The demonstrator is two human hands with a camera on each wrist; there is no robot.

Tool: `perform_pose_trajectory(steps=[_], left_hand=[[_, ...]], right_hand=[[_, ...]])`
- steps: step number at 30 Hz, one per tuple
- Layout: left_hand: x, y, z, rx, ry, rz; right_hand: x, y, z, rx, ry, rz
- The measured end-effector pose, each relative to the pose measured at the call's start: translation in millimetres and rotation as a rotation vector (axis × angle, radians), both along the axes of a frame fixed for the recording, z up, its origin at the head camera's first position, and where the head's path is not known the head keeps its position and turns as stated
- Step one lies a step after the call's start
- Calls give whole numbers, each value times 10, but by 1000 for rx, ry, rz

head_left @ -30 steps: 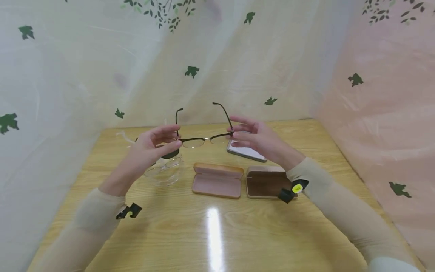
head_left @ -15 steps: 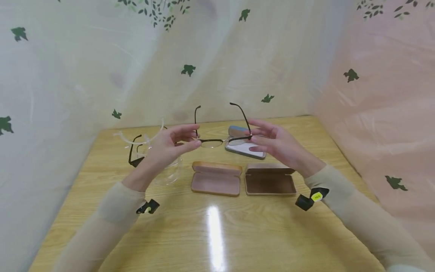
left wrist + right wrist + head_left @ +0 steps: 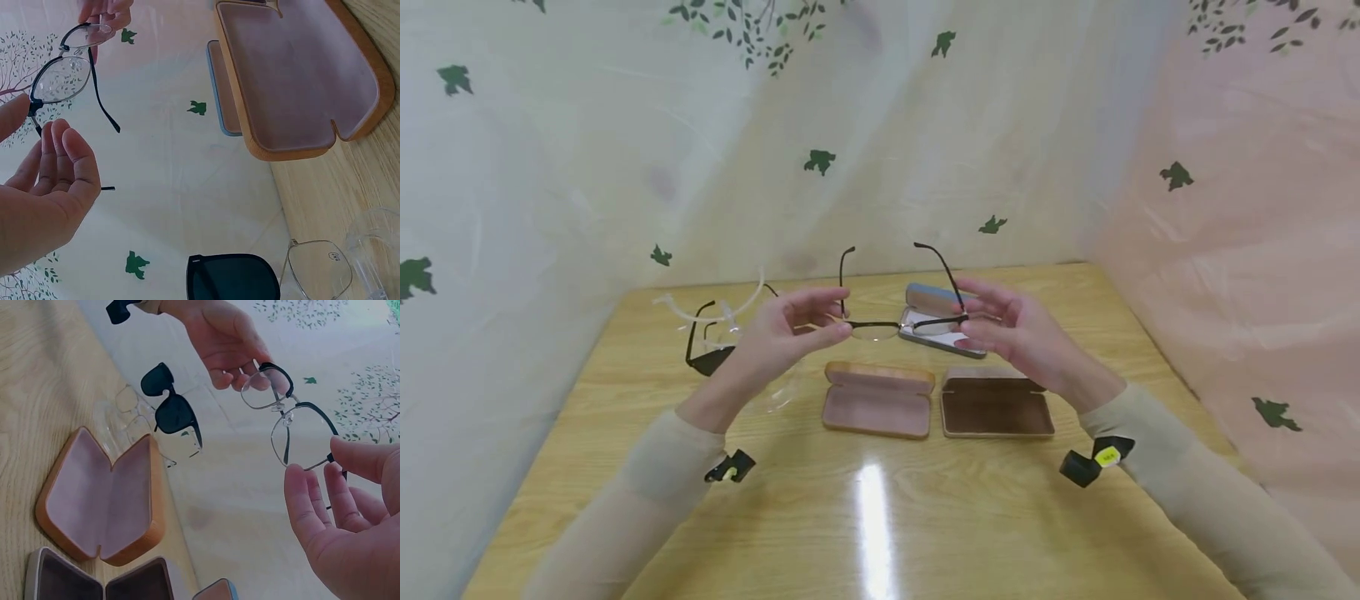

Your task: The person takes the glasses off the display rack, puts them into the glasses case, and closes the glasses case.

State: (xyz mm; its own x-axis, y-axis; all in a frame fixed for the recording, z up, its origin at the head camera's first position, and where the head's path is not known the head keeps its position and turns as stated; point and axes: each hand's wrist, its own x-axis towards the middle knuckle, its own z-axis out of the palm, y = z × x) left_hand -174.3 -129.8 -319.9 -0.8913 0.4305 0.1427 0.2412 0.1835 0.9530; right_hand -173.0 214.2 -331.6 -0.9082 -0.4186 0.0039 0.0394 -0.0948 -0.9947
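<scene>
A pair of eyeglasses point(image 3: 874, 324) with a black upper rim and clear lenses is held up above the table, temples unfolded and pointing away. My left hand point(image 3: 790, 327) pinches its left hinge corner between thumb and fingers. At the opposite corner, my right hand point(image 3: 1030, 337) grips the frame the same way. The left wrist view shows the thumb and fingers of my left hand point(image 3: 53, 200) at the hinge of the eyeglasses point(image 3: 69, 78). From the right wrist, my right hand point(image 3: 356, 531) is seen at the near corner, thumb on the front.
Below stand an open orange-brown glasses case point(image 3: 878, 408) with pink lining, an open dark-brown-lined case point(image 3: 996, 414), and an open blue-grey case point(image 3: 936, 298) behind. Dark sunglasses point(image 3: 175, 412) and clear-framed eyeglasses point(image 3: 128, 419) lie at the left, beside a transparent curved plastic piece point(image 3: 730, 312).
Both hands have carried the eyeglasses to the right, then slightly lower in the view. The sunglasses and the blue-grey case's lid have come into clearer sight. The grips look the same.
</scene>
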Motion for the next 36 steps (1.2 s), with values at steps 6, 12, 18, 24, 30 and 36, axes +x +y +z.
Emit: perform_pose_trajectory(steps=[6,12,18,24,30,36], left_hand=[[22,11,-5,-16,1,-6],[24,14,-40,3,6,-22],[11,16,-77,22,18,-34],[28,15,-74,21,-1,-35],[37,-5,-70,4,-2,-31],[30,-29,-94,0,-8,-34]], right_hand=[[4,13,-72,29,28,20],[14,19,-96,41,34,37],[22,31,-110,43,30,39],[20,27,-131,87,19,31],[0,16,-154,135,35,74],[-7,3,-166,147,47,123]])
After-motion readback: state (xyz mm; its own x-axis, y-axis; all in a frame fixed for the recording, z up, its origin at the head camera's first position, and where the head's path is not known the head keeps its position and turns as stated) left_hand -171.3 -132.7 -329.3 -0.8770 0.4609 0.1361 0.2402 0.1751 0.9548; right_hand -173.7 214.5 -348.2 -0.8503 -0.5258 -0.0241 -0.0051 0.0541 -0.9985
